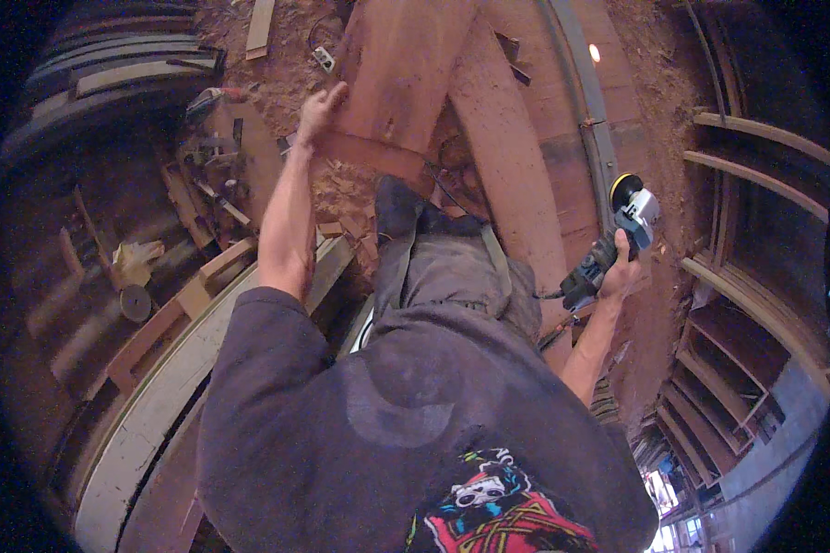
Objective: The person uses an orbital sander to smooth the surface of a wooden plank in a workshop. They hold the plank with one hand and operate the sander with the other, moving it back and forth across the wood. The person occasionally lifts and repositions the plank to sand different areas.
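Note:
My right hand (621, 269) grips the body of an angle grinder (609, 253), held out to my right. A round black pad with a yellow rim (626, 190) sits at its silver head, pointing away from me. In front of me lies a wide reddish-brown wooden board (401, 74). My left hand (319, 115) is closed at the left edge of this board, near its close corner; the fingertips are partly hidden. A dark cord runs from the grinder's rear toward my legs.
A long plank (512, 147) slants beside the board, over a larger wooden surface (572, 180). A white power outlet (323, 59) lies on the sawdust-covered ground. Stacked beams (161, 415) run along my left, with offcuts and tools beyond them. Timber racks (756, 304) stand at right.

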Demonstrator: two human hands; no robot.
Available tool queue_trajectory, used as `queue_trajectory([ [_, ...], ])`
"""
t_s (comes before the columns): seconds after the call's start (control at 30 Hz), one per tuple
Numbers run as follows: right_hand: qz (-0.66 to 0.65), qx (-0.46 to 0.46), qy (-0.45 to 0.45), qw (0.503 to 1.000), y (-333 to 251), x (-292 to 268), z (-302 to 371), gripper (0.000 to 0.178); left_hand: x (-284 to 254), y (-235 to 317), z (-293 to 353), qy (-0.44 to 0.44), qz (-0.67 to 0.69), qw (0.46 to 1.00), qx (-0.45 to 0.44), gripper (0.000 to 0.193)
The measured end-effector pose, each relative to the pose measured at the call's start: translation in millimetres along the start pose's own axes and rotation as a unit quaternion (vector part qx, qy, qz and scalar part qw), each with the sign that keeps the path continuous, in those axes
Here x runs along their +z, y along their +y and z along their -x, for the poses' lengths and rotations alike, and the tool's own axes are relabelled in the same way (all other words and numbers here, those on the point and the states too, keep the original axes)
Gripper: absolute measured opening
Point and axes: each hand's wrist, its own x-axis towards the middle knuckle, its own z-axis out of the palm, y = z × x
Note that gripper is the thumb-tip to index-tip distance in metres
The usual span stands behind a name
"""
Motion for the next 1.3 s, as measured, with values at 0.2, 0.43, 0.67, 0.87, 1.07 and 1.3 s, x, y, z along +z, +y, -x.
queue_trajectory([
  [0.2,-0.004,0.013,0.020,1.000,12.2,-4.2,3.7,0.035,96.7,28.8,79.9,0.152,0.149,0.976,-0.052,0.074],
  [0.43,0.005,0.013,-0.033,0.999,20.4,-3.8,-4.8,0.036,155.7,107.1,52.6,0.175,0.040,0.983,-0.026,0.076],
  [0.67,0.167,-0.059,-0.160,0.971,22.8,34.3,-5.7,0.057,182.3,114.6,28.5,0.047,-0.051,0.997,-0.043,0.081],
  [0.87,0.299,-0.154,-0.286,0.897,12.2,109.4,27.7,0.073,141.7,73.7,10.4,-0.074,0.168,0.982,0.041,0.057],
  [1.07,0.294,-0.217,-0.325,0.872,43.5,148.6,50.6,0.079,115.3,95.6,29.1,-0.101,0.138,0.985,0.032,0.057],
  [1.3,0.282,-0.202,-0.356,0.868,47.5,166.5,58.2,0.080,118.6,92.6,31.8,-0.107,0.193,0.975,0.005,0.054],
])
